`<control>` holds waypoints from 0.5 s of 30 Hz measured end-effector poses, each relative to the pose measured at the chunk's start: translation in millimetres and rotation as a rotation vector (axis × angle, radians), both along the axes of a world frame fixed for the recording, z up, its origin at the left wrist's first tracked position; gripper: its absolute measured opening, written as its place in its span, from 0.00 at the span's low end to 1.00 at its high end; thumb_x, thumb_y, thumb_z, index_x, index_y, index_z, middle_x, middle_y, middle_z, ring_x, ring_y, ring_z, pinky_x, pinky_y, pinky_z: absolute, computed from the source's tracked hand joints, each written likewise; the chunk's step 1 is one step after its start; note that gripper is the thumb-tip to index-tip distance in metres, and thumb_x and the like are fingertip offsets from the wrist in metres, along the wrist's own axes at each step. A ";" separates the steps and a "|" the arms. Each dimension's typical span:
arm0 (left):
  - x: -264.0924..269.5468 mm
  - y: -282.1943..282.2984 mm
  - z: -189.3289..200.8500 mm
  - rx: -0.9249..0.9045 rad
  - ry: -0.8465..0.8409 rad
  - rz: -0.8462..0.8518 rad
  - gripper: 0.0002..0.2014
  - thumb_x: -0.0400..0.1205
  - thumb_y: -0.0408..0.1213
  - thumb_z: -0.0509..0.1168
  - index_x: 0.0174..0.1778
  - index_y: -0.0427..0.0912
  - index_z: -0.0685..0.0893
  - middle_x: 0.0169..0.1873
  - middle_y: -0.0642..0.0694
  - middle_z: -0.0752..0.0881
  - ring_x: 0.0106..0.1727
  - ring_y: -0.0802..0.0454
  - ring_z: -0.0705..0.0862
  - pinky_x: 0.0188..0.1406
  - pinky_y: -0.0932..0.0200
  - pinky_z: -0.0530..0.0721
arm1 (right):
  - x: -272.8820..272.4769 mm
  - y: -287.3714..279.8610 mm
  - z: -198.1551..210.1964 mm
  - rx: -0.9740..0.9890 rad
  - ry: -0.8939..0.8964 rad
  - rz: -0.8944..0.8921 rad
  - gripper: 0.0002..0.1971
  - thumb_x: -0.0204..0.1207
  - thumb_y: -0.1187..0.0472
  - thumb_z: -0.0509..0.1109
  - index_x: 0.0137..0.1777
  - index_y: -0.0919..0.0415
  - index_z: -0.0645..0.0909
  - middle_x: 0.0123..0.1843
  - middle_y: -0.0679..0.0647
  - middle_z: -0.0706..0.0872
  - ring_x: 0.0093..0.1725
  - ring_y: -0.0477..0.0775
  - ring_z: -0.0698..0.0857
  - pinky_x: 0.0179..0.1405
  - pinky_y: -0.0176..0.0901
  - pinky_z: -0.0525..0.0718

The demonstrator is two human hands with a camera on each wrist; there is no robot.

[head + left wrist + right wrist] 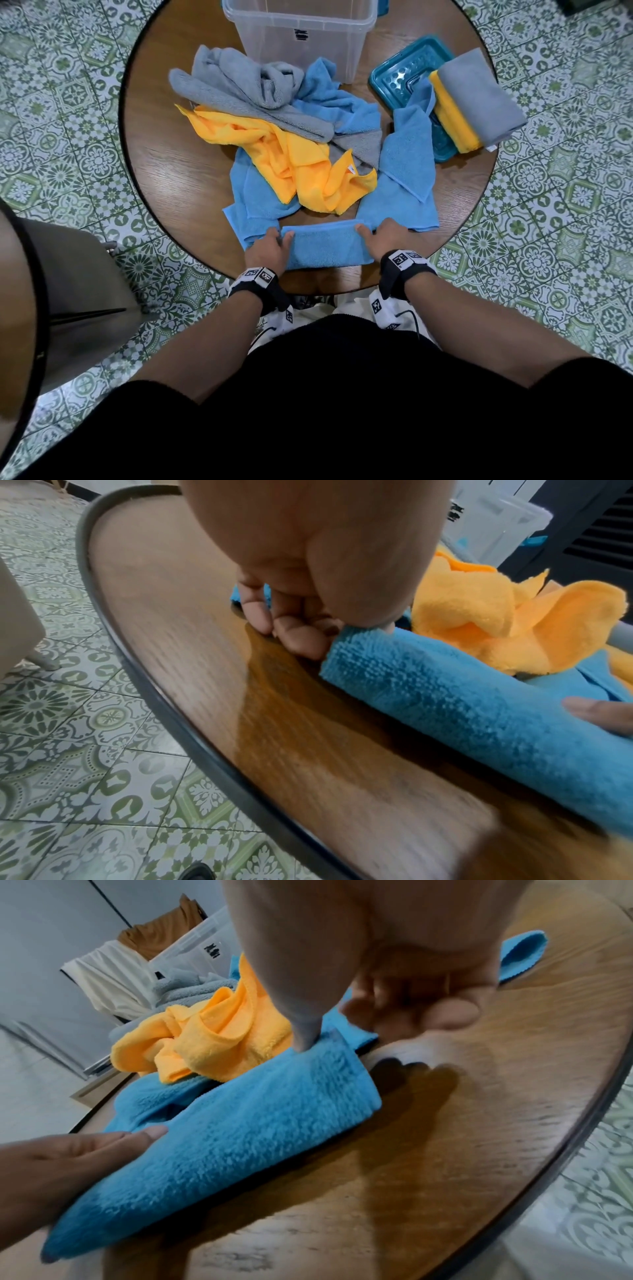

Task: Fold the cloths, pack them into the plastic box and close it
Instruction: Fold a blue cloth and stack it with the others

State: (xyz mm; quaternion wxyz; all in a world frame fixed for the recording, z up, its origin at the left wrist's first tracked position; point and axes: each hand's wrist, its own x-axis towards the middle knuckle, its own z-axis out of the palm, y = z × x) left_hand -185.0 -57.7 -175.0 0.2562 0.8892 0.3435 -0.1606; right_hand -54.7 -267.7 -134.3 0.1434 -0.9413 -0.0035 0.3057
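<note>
Blue cloth lay folded into a narrow band at the near edge of the round wooden table, and both hands were on it. Left hand had the band's left end, thumb on top and fingers curled in at the edge; the left wrist view showed those fingertips bunched together against the wood, right at the cloth's end. Right hand took the other end, thumb pressing down on the top layer, remaining fingers curled loosely beside the cloth over the table. Whether they actually pinched the fabric, I could not tell.

Behind the band sat a loose heap: a yellow cloth on top, grey cloth behind it, more blue ones spread around. Clear plastic box stood open at the far side. Its teal lid lay to the right, with a folded stack of grey and yellow cloths resting partly on it.
</note>
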 end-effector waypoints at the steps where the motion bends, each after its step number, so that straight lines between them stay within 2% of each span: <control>1: -1.2 -0.2 1.1 -0.007 -0.001 0.026 0.23 0.86 0.62 0.51 0.49 0.43 0.73 0.33 0.47 0.80 0.44 0.40 0.84 0.44 0.49 0.76 | -0.7 2.6 6.9 0.037 -0.067 0.029 0.24 0.79 0.35 0.63 0.46 0.59 0.74 0.38 0.53 0.77 0.40 0.57 0.77 0.27 0.46 0.61; 3: -1.9 -0.4 5.4 -0.018 0.014 0.080 0.25 0.84 0.64 0.52 0.49 0.43 0.74 0.35 0.48 0.79 0.42 0.42 0.81 0.41 0.51 0.75 | -5.4 8.4 13.0 0.205 -0.120 0.111 0.19 0.76 0.40 0.70 0.38 0.55 0.72 0.33 0.49 0.78 0.35 0.53 0.77 0.29 0.46 0.67; 4: -1.4 -0.6 7.6 -0.023 0.032 0.105 0.25 0.84 0.65 0.53 0.50 0.43 0.75 0.37 0.47 0.80 0.42 0.43 0.80 0.42 0.51 0.75 | -8.5 11.4 13.4 0.282 -0.090 0.181 0.17 0.74 0.43 0.73 0.36 0.53 0.73 0.33 0.47 0.80 0.35 0.50 0.79 0.31 0.45 0.72; 5: -1.1 -0.6 8.7 -0.030 0.052 0.125 0.26 0.83 0.66 0.53 0.50 0.43 0.75 0.39 0.46 0.82 0.43 0.44 0.81 0.42 0.51 0.76 | -11.7 13.8 11.5 0.336 -0.018 0.261 0.13 0.72 0.46 0.75 0.37 0.51 0.78 0.35 0.45 0.82 0.37 0.47 0.80 0.35 0.44 0.76; 6: -0.7 -0.2 10.3 -0.045 0.069 0.142 0.27 0.82 0.67 0.54 0.50 0.44 0.76 0.41 0.46 0.83 0.45 0.43 0.82 0.44 0.51 0.79 | -15.3 16.1 11.4 0.368 0.086 0.333 0.08 0.72 0.49 0.77 0.41 0.50 0.83 0.39 0.44 0.85 0.40 0.45 0.82 0.40 0.42 0.78; 7: 0.3 0.7 10.9 -0.068 0.081 0.157 0.27 0.81 0.68 0.55 0.51 0.44 0.77 0.43 0.46 0.84 0.48 0.43 0.83 0.47 0.50 0.80 | -18.6 18.0 9.6 0.389 0.190 0.385 0.07 0.73 0.54 0.78 0.49 0.51 0.86 0.45 0.43 0.86 0.44 0.44 0.83 0.46 0.39 0.78; 9: 3.1 1.2 12.7 -0.129 0.094 0.173 0.31 0.80 0.70 0.55 0.54 0.43 0.79 0.46 0.47 0.83 0.53 0.43 0.83 0.49 0.51 0.79 | -22.1 19.4 4.7 0.386 0.299 0.399 0.17 0.75 0.65 0.75 0.63 0.55 0.85 0.54 0.46 0.84 0.53 0.42 0.81 0.53 0.33 0.76; 10: 5.5 1.1 13.6 -0.151 0.103 0.169 0.33 0.79 0.71 0.55 0.55 0.42 0.79 0.47 0.47 0.82 0.55 0.43 0.82 0.49 0.52 0.77 | -22.4 19.9 2.6 0.377 0.296 0.372 0.19 0.75 0.70 0.72 0.65 0.55 0.85 0.56 0.48 0.84 0.54 0.42 0.81 0.53 0.31 0.75; 12: 9.8 1.0 17.2 -0.179 0.132 0.151 0.37 0.78 0.73 0.56 0.57 0.38 0.81 0.48 0.44 0.82 0.56 0.41 0.82 0.48 0.53 0.74 | -22.2 22.2 -1.5 0.359 0.293 0.330 0.23 0.74 0.74 0.67 0.66 0.55 0.84 0.57 0.50 0.85 0.56 0.45 0.82 0.52 0.32 0.75; 15: 11.4 3.5 16.7 -0.204 0.170 0.158 0.43 0.70 0.78 0.61 0.54 0.36 0.85 0.49 0.39 0.87 0.50 0.41 0.84 0.42 0.53 0.75 | -19.6 26.2 -3.0 0.339 0.317 0.319 0.24 0.74 0.75 0.64 0.65 0.53 0.84 0.56 0.51 0.84 0.55 0.48 0.83 0.50 0.35 0.78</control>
